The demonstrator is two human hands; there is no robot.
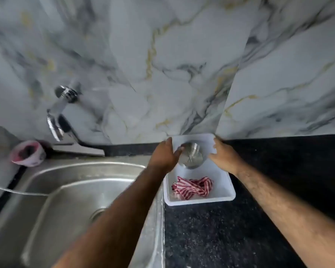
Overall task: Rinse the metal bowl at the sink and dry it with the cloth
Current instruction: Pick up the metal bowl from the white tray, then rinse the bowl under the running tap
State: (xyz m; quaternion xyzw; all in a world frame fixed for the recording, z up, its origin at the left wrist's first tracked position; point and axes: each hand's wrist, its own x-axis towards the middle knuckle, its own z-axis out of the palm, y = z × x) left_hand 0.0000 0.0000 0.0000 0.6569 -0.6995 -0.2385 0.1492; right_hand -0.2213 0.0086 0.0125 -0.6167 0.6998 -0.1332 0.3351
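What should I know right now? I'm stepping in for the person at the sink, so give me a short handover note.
Left hand: fingers on the metal bowl, which lies in the white tub; a firm grip can't be confirmed.
Right hand: open, steadying the tub's far rim.
Striped cloth: crumpled in the tub's near end.
Sink: left of the tub, tap above it; no water seen running.
Done: nothing yet.
Left: lift the bowl out, rinse, dry with the cloth.

No text, label, brand or number can be read anywhere; the print on the pink-and-white cup [28, 153] is blurred.
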